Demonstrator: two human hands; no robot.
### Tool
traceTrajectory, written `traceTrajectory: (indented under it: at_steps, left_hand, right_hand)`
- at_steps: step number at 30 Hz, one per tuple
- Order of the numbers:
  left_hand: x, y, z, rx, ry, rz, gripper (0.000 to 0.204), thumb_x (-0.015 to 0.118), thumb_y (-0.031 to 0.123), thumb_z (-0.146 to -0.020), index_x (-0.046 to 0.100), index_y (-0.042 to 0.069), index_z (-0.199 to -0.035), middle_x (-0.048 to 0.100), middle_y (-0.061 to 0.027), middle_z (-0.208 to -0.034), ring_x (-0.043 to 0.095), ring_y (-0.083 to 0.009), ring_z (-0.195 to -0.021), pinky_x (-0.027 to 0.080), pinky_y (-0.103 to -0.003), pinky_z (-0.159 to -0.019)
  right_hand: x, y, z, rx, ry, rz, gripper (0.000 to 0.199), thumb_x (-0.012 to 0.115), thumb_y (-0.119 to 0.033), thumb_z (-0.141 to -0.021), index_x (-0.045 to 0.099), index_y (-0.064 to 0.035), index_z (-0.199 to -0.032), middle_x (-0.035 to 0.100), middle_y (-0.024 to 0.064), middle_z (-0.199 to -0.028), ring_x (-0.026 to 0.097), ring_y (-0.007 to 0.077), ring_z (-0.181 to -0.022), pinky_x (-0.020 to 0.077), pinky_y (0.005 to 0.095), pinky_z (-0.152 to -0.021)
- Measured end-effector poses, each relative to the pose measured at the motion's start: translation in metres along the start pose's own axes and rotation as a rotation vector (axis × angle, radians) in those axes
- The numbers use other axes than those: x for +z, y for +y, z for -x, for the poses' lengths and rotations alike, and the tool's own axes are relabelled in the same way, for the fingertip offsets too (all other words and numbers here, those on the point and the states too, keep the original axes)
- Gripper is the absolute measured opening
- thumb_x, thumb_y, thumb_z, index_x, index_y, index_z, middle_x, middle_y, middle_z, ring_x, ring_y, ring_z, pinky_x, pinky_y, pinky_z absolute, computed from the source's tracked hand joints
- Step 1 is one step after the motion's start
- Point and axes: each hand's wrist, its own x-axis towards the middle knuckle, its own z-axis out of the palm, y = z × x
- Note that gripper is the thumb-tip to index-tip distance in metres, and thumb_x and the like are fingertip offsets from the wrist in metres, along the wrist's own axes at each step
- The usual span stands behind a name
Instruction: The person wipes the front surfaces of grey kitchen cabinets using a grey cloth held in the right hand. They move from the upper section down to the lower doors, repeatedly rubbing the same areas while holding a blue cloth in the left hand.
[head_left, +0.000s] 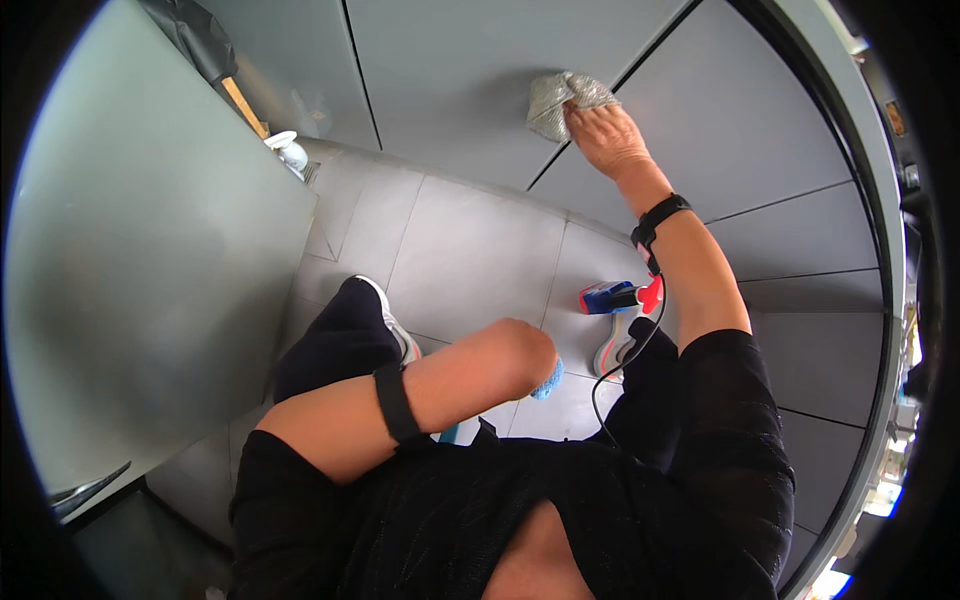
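My right hand [608, 140] holds a crumpled grey cleaning cloth [549, 108] against a grey cabinet front [470, 75], close to the seam between two panels. Its fingers press over the cloth, and the fingertips are partly hidden in the folds. My left arm [470, 365], with a black strap around it, reaches across in front of my body and ends in a rounded shape. No fingers of a left hand show. A bit of light blue cloth [549, 380] peeks out beside that rounded end; what it rests on cannot be made out.
A spray bottle [608, 298], blue with a red head, lies on the tiled floor [475, 250] by my right shoe. A white bottle [287, 150] and a wooden handle [243, 107] stand beside the large grey panel [160, 230] on the left. A cable hangs from my right wristband.
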Motion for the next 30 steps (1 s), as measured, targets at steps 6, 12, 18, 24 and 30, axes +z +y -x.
traceTrajectory:
  at_steps: [6,12,18,24,30]
  left_hand:
    - [-0.006,-0.011,0.019,0.001,0.002,0.052,0.012,0.068,0.007,-0.072,0.063,0.003,-0.083,0.064,-0.0142,-0.088,0.067,-0.0302,-0.078,0.052,-0.039,-0.067]
    - [-0.010,-0.022,0.025,-0.093,0.075,0.032,0.010,0.068,0.008,-0.073,0.064,0.002,-0.081,0.063,-0.0130,-0.082,0.065,-0.0268,-0.071,0.052,-0.036,-0.064]
    - [-0.018,-0.029,0.022,-0.119,0.085,0.005,0.008,0.066,0.007,-0.074,0.064,0.003,-0.080,0.062,-0.0126,-0.080,0.065,-0.0261,-0.071,0.051,-0.035,-0.063]
    - [-0.021,-0.026,0.018,-0.066,0.055,0.026,0.007,0.065,0.006,-0.074,0.064,0.003,-0.081,0.063,-0.0135,-0.085,0.066,-0.0283,-0.075,0.052,-0.038,-0.067]
    - [-0.008,-0.014,0.008,-0.095,-0.007,-0.009,0.004,0.061,0.003,-0.075,0.064,0.002,-0.078,0.065,-0.0165,-0.087,0.066,-0.0315,-0.077,0.053,-0.040,-0.069]
  right_hand:
    - [0.083,-0.081,0.007,-0.113,-0.270,-0.097,0.063,0.043,-0.015,-0.094,0.018,-0.0138,-0.152,0.054,-0.0029,-0.129,0.050,0.0104,-0.118,0.0342,0.0278,-0.101]
    - [0.144,-0.135,0.013,-0.170,-0.482,-0.339,0.063,0.044,-0.007,-0.091,0.021,-0.0095,-0.150,0.028,0.0010,-0.154,0.029,0.0157,-0.140,0.0250,0.0284,-0.114]
    - [0.165,-0.152,0.006,-0.294,-0.562,-0.218,0.066,0.046,-0.007,-0.090,0.019,-0.0083,-0.150,0.023,-0.0008,-0.156,0.024,0.0135,-0.142,0.0230,0.0260,-0.115]
    - [0.084,-0.078,0.001,-0.292,-0.317,0.005,0.067,0.046,-0.010,-0.090,0.019,-0.0152,-0.151,0.038,-0.0006,-0.149,0.040,0.0140,-0.133,0.0318,0.0265,-0.110]
    - [-0.039,0.015,-0.018,-0.030,-0.032,0.154,0.049,0.049,-0.011,-0.090,0.049,-0.0216,-0.137,0.048,-0.0072,-0.142,0.053,0.0120,-0.120,0.0417,0.0266,-0.100]
